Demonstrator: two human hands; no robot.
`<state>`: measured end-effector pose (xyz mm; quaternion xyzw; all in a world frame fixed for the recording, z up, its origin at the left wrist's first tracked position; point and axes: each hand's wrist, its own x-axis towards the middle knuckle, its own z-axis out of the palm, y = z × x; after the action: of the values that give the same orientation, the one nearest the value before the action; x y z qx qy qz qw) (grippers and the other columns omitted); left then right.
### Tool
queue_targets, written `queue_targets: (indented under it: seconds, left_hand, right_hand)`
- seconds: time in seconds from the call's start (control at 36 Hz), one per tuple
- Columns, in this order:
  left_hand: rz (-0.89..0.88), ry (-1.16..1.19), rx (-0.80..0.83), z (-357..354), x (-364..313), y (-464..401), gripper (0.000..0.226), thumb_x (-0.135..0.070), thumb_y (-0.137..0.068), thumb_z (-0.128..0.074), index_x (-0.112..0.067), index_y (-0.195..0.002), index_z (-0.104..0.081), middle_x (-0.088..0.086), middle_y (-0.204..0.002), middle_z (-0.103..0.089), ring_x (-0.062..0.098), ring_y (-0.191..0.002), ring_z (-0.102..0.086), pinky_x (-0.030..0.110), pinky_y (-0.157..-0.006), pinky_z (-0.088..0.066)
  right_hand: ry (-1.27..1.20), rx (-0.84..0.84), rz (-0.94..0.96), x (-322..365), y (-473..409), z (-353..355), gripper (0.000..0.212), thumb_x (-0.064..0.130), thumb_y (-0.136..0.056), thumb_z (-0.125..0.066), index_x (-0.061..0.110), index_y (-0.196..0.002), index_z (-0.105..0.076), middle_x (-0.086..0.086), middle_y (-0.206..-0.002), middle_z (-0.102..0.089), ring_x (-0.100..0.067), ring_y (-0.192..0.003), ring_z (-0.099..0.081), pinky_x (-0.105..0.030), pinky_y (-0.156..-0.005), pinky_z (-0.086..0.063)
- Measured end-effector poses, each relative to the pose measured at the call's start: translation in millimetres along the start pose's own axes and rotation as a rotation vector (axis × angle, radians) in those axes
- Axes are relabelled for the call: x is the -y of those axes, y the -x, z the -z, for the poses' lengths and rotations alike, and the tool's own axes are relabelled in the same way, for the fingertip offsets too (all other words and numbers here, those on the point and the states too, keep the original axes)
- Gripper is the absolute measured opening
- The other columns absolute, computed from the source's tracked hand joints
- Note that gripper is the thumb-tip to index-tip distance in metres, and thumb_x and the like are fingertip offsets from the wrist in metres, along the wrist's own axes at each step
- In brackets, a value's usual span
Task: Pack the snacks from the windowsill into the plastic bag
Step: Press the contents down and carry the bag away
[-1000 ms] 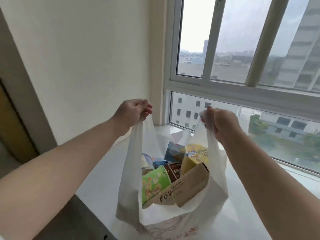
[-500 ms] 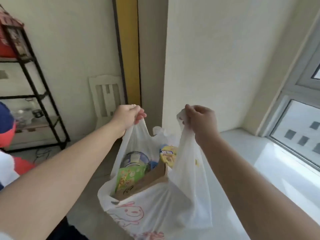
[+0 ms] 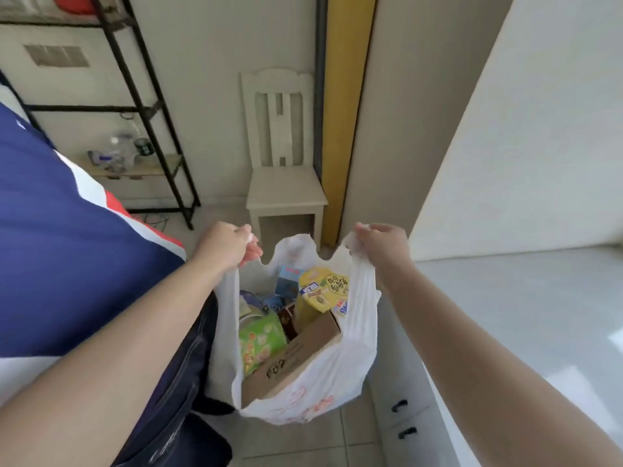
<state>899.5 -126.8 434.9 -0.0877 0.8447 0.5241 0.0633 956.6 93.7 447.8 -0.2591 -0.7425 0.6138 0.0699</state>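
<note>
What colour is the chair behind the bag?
White, seen best in the head view: the chair.

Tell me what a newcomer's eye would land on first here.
The white plastic bag hangs at centre, stuffed with snacks: a yellow packet, a green packet and a brown cardboard box. The left hand and right hand each grip a handle. Behind stands a white wooden chair.

White plastic bag (image 3: 337, 375) with red print hangs over beige tiled floor (image 3: 303, 443). Inside: brown cardboard box (image 3: 296, 358), green snack packet (image 3: 259, 342), yellow snack pack (image 3: 320, 294), blue carton (image 3: 288, 281). Pale grey windowsill slab (image 3: 505, 315) beside bag. White wooden chair (image 3: 283, 183) and black metal shelf rack (image 3: 151, 129) on floor; clear bottles (image 3: 118, 153) on rack's wooden shelf.
</note>
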Motion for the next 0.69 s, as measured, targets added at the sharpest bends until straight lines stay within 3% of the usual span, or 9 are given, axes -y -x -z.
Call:
queue_targets:
  seconds: [0.14, 0.22, 0.28, 0.36, 0.42, 0.5, 0.56, 0.61, 0.69]
  left_hand:
    - [0.116, -0.011, -0.043, -4, 25, -37, 0.034, -0.023, -0.101, -0.038, -0.007, -0.084, -0.063, -0.001, -0.061, -0.065, 0.006, -0.044, -0.056, 0.020, -0.047, -0.042]
    - [0.127, -0.006, -0.057, -15, 32, -57, 0.036, -0.022, -0.101, -0.039, -0.013, -0.075, -0.062, -0.001, -0.069, -0.065, 0.007, -0.051, -0.057, 0.021, -0.055, -0.045]
    - [0.133, -0.012, -0.062, -24, 33, -70, 0.036, -0.023, -0.101, -0.040, -0.015, -0.074, -0.063, -0.002, -0.071, -0.067, 0.009, -0.057, -0.056, 0.022, -0.057, -0.046]
    - [0.181, 0.032, -0.114, -39, 37, -96, 0.033, -0.025, -0.099, -0.042, -0.010, -0.085, -0.068, -0.001, -0.073, -0.068, 0.010, -0.056, -0.057, 0.024, -0.061, -0.050]
    - [0.229, 0.103, -0.179, -49, 40, -113, 0.030, -0.023, -0.099, -0.044, -0.007, -0.090, -0.067, 0.000, -0.069, -0.065, 0.002, -0.041, -0.053, 0.013, -0.047, -0.044]
    - [0.312, 0.193, -0.263, -63, 39, -137, 0.023, -0.023, -0.098, -0.047, -0.012, -0.086, -0.064, 0.000, -0.074, -0.064, -0.004, -0.035, -0.053, 0.007, -0.036, -0.037]
    - [0.359, 0.195, -0.287, -70, 35, -155, 0.026, -0.024, -0.098, -0.048, -0.014, -0.078, -0.062, 0.000, -0.070, -0.066, 0.000, -0.046, -0.060, 0.013, -0.046, -0.042]
    - [0.416, 0.224, -0.308, -75, 32, -175, 0.030, -0.021, -0.096, -0.048, -0.010, -0.069, -0.058, -0.003, -0.055, -0.064, 0.017, -0.063, -0.063, 0.028, -0.062, -0.041]
    - [0.487, 0.283, -0.332, -82, 31, -200, 0.031, -0.014, -0.094, -0.044, -0.009, -0.064, -0.049, -0.008, -0.039, -0.057, 0.019, -0.058, -0.058, 0.028, -0.059, -0.039]
  right_hand:
    - [-0.002, 0.004, -0.033, 0, -44, -31, 0.029, 0.021, -0.090, -0.059, 0.023, -0.061, -0.055, 0.000, -0.068, -0.059, -0.020, -0.073, -0.057, -0.026, -0.070, -0.046]
    - [-0.006, 0.007, -0.087, -3, -77, -40, 0.030, 0.018, -0.090, -0.055, 0.022, -0.061, -0.052, 0.002, -0.064, -0.054, -0.012, -0.058, -0.045, -0.021, -0.052, -0.036]
    - [0.011, 0.010, -0.120, -3, -98, -44, 0.027, 0.016, -0.090, -0.054, 0.022, -0.063, -0.052, 0.003, -0.063, -0.050, -0.014, -0.056, -0.040, -0.022, -0.048, -0.031]
    - [0.007, 0.029, -0.135, -2, -134, -52, 0.014, 0.015, -0.092, -0.055, 0.014, -0.098, -0.067, -0.003, -0.081, -0.057, -0.020, -0.072, -0.051, -0.022, -0.058, -0.038]
    - [0.035, 0.061, -0.163, 1, -158, -58, 0.022, 0.016, -0.091, -0.058, 0.007, -0.110, -0.065, -0.008, -0.095, -0.064, -0.024, -0.083, -0.058, -0.025, -0.068, -0.040]
    - [0.050, 0.089, -0.229, 2, -198, -64, 0.021, 0.018, -0.090, -0.059, 0.010, -0.109, -0.064, 0.003, -0.079, -0.057, -0.016, -0.072, -0.052, -0.025, -0.065, -0.040]
    - [0.088, 0.122, -0.237, 3, -221, -69, 0.023, 0.017, -0.089, -0.059, 0.003, -0.106, -0.065, 0.004, -0.067, -0.052, -0.010, -0.059, -0.048, -0.023, -0.057, -0.041]
    - [0.095, 0.142, -0.229, 5, -244, -74, 0.027, 0.016, -0.087, -0.059, -0.001, -0.107, -0.064, 0.004, -0.064, -0.051, -0.009, -0.054, -0.046, -0.023, -0.053, -0.041]
    - [0.099, 0.164, -0.257, 6, -270, -85, 0.027, 0.017, -0.087, -0.060, -0.001, -0.107, -0.064, 0.004, -0.063, -0.050, -0.009, -0.054, -0.046, -0.022, -0.052, -0.040]
